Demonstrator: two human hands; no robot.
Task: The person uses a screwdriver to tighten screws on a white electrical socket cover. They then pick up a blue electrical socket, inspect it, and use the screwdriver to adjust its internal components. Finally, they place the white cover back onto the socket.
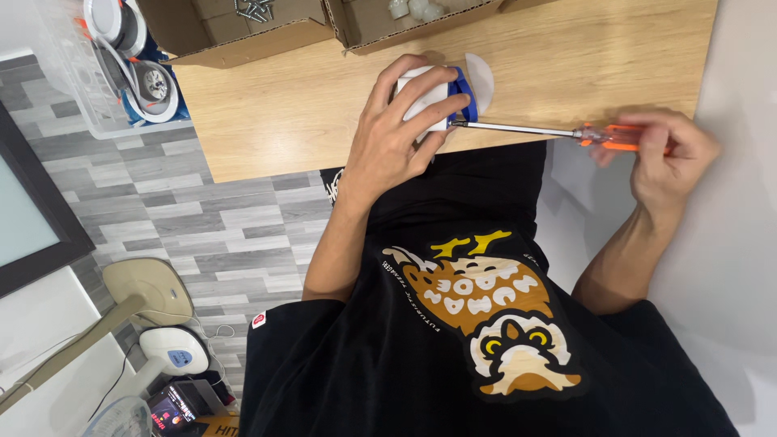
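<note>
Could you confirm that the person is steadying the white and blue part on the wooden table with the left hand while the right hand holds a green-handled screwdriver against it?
Not quite: the head view shows the screwdriver has an orange handle, not green. Otherwise right: the left hand steadies the white and blue part on the wooden table, and the right hand holds the screwdriver against it.

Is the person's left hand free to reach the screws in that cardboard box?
Probably not now: the left hand grips the white and blue part, steadying it against the screwdriver. The screws lie uncovered in the cardboard box.
</note>
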